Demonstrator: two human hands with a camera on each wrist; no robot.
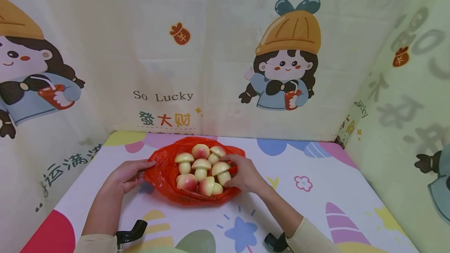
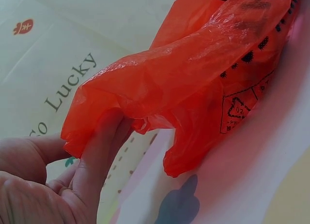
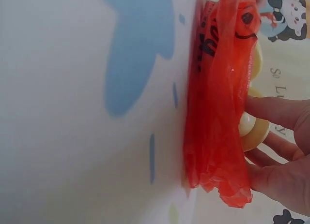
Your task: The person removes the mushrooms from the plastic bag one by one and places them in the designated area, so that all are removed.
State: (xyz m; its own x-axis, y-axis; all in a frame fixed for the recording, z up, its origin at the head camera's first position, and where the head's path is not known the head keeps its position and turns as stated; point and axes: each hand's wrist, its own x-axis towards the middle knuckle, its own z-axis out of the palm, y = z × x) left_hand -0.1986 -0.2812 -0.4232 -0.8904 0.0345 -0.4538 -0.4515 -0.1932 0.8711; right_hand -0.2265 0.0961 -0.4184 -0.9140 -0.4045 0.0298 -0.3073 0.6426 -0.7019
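Observation:
A red plastic bag (image 1: 165,182) lies spread on the table with its mouth wide. Inside sit several mushrooms (image 1: 201,167), pale yellow with thick stems, some with pink-flushed caps. At the bag's left edge, my left hand (image 1: 128,175) pinches the thin plastic; in the left wrist view the fingers (image 2: 99,151) go under a fold of it. On the other side, my right hand (image 1: 246,175) reaches over the rim and grips the rightmost mushroom (image 1: 220,168) between thumb and fingers. In the right wrist view the bag hides most of that mushroom (image 3: 256,133).
The table (image 1: 281,206) has a printed cover with coloured shapes. A cream cloth backdrop (image 1: 225,50) with cartoon figures stands behind it and along both sides. Black straps with small devices sit on both wrists.

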